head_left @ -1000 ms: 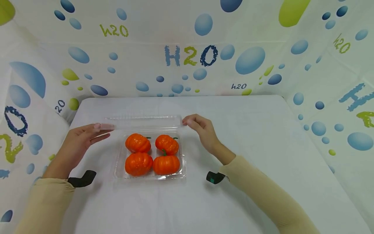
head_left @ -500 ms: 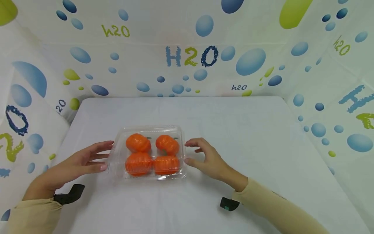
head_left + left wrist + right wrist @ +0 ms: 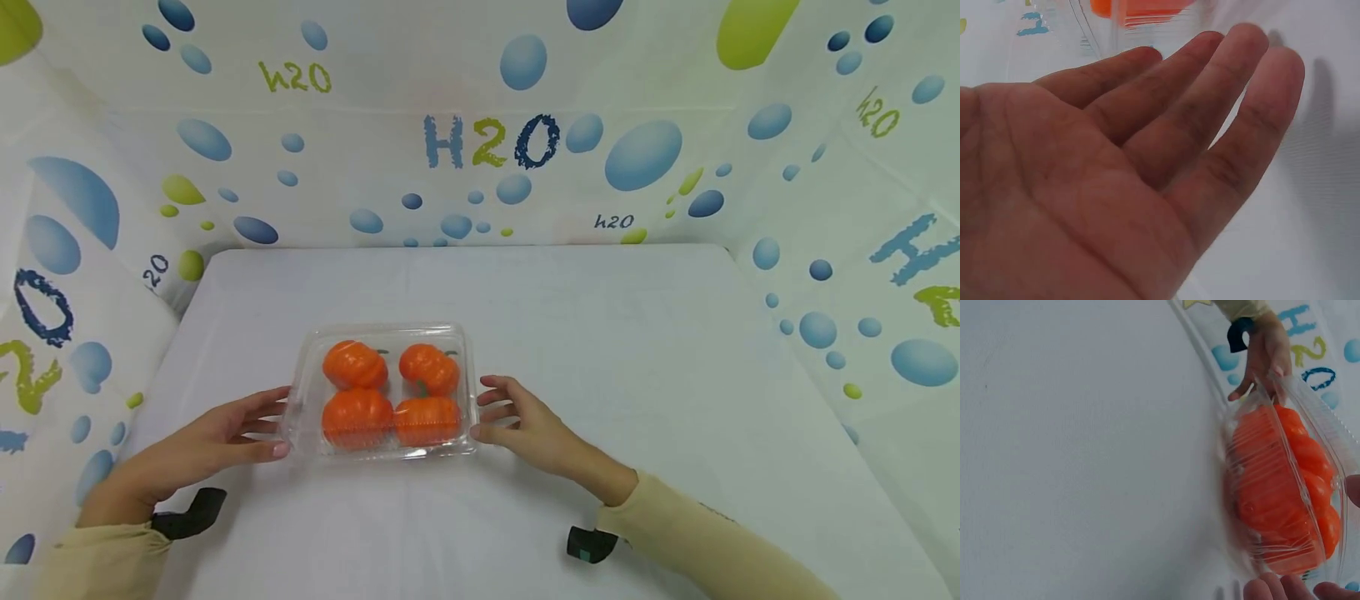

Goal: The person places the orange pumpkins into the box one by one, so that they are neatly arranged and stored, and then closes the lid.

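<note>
A clear plastic clamshell box [image 3: 306,429] lies on the table with its lid down over several small orange pumpkins [image 3: 357,417], some with green stems showing. At its left side is my left hand [image 3: 195,446], fingers extended and the fingertips at the wall. Its palm [image 3: 1085,181] fills much of the left wrist view, with nothing in it. My right hand [image 3: 536,429] is at the right side, fingers loosely bent and thumb tip by the front right corner. In the right wrist view, fingertips [image 3: 1279,589] show near the box's end. Whether the lid's edge is fastened cannot be told.
A white cloth covers the table [image 3: 600,333]. Behind and at the sides hangs a white curtain [image 3: 360,50] printed with blue and green drops. A black wrist mount [image 3: 191,512] sticks out by the left sleeve, another mount [image 3: 591,544] by the right.
The lid, held raised at the back by both hands a second ago, has come down over the pumpkins. Both hands have moved nearer the person, to the box's two sides.
</note>
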Demonstrator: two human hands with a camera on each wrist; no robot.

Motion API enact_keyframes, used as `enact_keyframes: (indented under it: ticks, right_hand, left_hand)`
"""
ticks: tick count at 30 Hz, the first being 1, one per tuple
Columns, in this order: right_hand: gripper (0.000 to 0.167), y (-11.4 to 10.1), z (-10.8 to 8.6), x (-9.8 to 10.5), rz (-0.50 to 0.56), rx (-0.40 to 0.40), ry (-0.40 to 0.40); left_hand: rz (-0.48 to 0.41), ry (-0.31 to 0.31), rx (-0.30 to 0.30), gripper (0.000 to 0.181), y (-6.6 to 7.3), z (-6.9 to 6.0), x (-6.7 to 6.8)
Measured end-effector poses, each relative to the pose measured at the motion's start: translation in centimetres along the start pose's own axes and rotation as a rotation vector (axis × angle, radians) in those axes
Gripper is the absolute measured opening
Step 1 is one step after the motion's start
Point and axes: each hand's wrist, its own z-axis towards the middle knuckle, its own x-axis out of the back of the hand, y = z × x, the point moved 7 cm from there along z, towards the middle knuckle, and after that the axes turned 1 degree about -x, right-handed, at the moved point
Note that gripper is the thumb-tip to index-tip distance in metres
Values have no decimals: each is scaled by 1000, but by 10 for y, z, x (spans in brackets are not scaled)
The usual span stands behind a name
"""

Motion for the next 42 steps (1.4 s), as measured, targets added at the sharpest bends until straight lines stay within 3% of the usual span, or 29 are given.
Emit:
enact_keyframes:
  ticks: [8,14,18,22,26,35,42]
  right_hand:
    - [49,18,1,-12,41,-93,-85]
    - [29,19,-1,-20,49,-106,-178]
    - [28,20,-2,-27,121,-126,-224]
    - [26,19,-3,-33,166,-132,-238]
    - [25,18,-3,-37,211,-137,-245]
    - [27,18,-2,-39,281,-155,-244]
    - [26,20,-2,-39,297,-160,-228]
  left_hand:
    - [-23,-30,43,69,-10,1,-9]
    - [-91,-100,52,41,-14,1,-15]
    - [-145,-161,9,30,-15,0,-18]
    - [-216,-220,-42,29,-16,1,-21]
    - [-283,-254,-50,30,-20,3,-24]
    - [-311,-269,-108,30,-17,3,-26]
    - [-289,-243,-102,30,-15,4,-23]
